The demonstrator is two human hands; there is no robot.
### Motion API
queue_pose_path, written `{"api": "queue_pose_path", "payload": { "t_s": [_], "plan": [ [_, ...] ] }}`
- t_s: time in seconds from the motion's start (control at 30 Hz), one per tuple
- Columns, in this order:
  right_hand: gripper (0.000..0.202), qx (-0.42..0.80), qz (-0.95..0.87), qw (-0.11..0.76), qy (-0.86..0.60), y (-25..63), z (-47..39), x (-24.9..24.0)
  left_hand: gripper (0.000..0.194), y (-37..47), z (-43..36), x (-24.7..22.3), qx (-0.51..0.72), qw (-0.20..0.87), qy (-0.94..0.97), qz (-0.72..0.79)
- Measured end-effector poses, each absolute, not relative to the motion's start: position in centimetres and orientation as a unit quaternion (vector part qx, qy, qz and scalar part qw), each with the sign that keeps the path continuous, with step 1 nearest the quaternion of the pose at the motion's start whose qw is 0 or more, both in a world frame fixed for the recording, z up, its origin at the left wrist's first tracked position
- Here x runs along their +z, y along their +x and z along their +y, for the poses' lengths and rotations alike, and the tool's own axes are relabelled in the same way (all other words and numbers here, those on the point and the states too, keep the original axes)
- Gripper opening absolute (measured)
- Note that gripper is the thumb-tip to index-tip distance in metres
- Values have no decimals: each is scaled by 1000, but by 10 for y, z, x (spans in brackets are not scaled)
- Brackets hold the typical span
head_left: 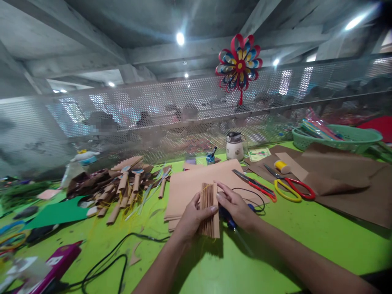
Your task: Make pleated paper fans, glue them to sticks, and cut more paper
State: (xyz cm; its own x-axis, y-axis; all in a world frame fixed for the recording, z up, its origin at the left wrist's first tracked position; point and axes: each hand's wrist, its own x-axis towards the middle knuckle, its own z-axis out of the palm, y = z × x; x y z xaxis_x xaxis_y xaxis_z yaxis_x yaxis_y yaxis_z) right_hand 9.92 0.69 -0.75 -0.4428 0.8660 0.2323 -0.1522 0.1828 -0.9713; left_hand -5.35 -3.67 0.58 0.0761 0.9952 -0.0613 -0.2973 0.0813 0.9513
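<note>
Brown, tightly folded paper stack (207,222) is grasped by the fingers of bare left hand (194,214) and bare right hand (236,205), above the lime-green desk (245,271).

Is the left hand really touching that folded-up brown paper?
Touching. The head view shows the left hand holding the folded brown paper, its thumb lying right across the folds.
</note>
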Motion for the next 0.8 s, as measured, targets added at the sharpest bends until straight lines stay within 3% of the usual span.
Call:
{"api": "queue_pose_path", "payload": {
  "t_s": [0.4,0.8],
  "plan": [
    [43,530,-566,524,-351,104,9,-2,51,-55,-36,4,545,612,396,414],
    [36,668,-524,452,-274,99,-3,-3,32,-50,-40,7,486,667,408,390]
  ]
}}
